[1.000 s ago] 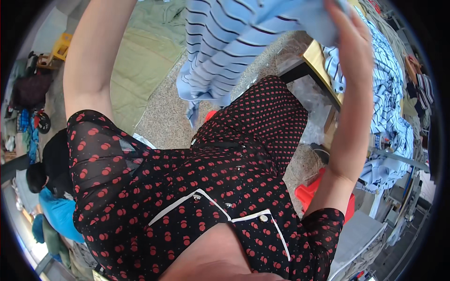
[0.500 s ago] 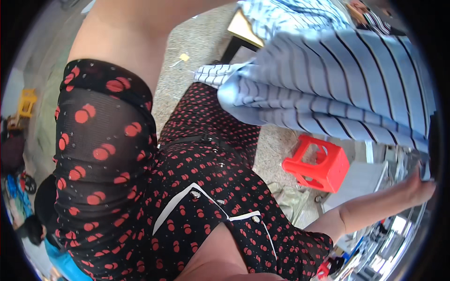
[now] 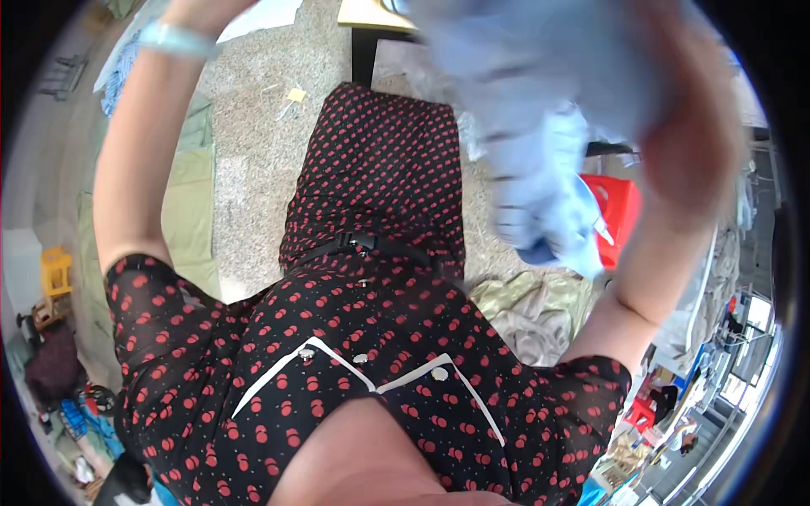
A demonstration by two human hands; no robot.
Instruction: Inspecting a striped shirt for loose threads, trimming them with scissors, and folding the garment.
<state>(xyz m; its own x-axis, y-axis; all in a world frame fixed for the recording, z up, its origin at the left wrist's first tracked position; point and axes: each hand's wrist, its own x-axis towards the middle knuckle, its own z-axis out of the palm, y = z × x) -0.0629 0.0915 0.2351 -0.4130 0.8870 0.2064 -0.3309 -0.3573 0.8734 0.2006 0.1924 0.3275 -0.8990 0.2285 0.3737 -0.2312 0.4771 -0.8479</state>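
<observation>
- Blue striped cloth [image 3: 540,143]: hanging bunched just beside right hand [image 3: 688,156], partly hiding red stool [image 3: 623,211] with lower end.
- For right hand, blurred against cloth: can't tell how tight.
- For left hand [image 3: 207,10], cropped at top edge: can't tell wide or narrow.
- Keep lower end off stool and speckled floor [image 3: 253,93]; handle slowly, open folds evenly, avoid pulling on one corner.

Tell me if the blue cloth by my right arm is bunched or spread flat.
Bunched: the blue cloth hangs in a creased, gathered length, its folds overlapping near the lower end. Its upper part is too blurred to tell.
</observation>
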